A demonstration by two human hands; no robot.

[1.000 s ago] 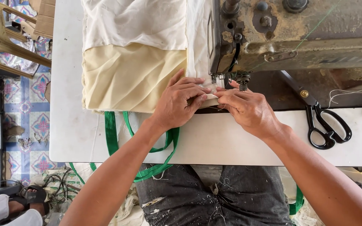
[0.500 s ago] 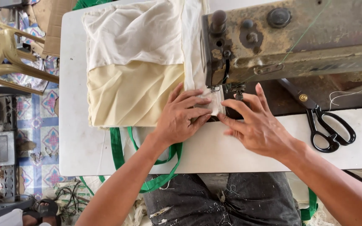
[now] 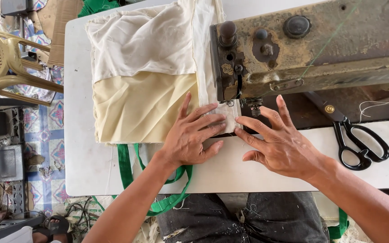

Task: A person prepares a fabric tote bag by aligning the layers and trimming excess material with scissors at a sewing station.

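Observation:
A cream and white cloth bag piece (image 3: 145,85) lies on the white table (image 3: 82,166), its right edge running under the head of a worn sewing machine (image 3: 311,49). My left hand (image 3: 190,135) lies flat with fingers spread on the cloth's edge just in front of the presser foot (image 3: 253,107). Beside it, my right hand (image 3: 280,144) presses flat on the same white strip to the right of the needle. A green strap (image 3: 167,198) loops from under the cloth over the table's near edge.
Black-handled scissors (image 3: 359,146) lie on the table to the right of my right hand. A tan plastic chair (image 3: 5,63) stands on the patterned floor at the left, with boxes and cables below it. My dark trousers (image 3: 244,220) show under the table edge.
Both hands went from pinching the cloth edge at the needle to lying flat with fingers spread. The view has shifted so the machine and cloth sit lower in the picture.

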